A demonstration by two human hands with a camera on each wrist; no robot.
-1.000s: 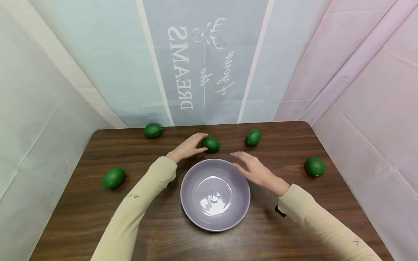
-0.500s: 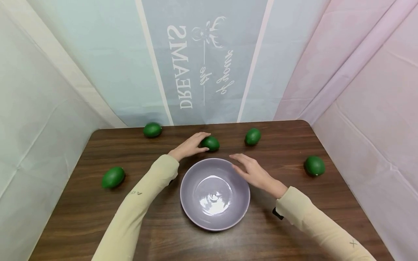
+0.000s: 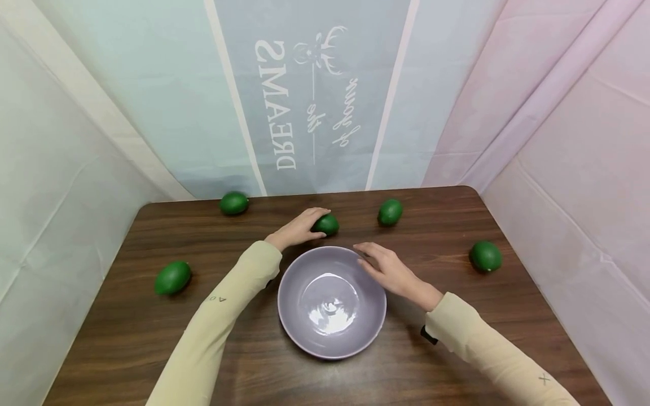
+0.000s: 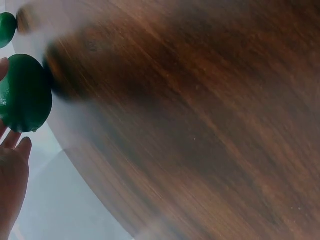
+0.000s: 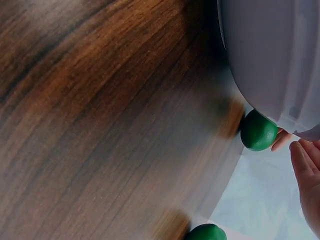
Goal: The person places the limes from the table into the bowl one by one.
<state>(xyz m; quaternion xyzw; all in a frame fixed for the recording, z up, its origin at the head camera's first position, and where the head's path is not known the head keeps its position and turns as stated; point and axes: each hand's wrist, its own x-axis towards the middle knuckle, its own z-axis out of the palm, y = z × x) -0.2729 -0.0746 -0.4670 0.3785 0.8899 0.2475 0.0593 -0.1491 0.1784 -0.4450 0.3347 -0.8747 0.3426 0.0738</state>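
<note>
In the head view my left hand holds a green lime behind the bowl, its thumb on the near side and its fingers over the far side. The left wrist view shows that lime between the fingers at the left edge. My right hand is over the far right rim of a round lilac bowl, fingers loosely extended, thumb overlapping the inside of the rim. In the right wrist view, the right hand's fingertips lie right at the bowl's rim.
Two limes lie on the left, one at the back and one nearer. On the right are a back lime and another near the side edge. Fabric walls enclose the wooden table at the back and sides.
My left hand has moved slightly rightward, its fingers and thumb farther around the lime. The right hand has shifted slightly left and nearer along the bowl's rim. The view has shifted slightly.
</note>
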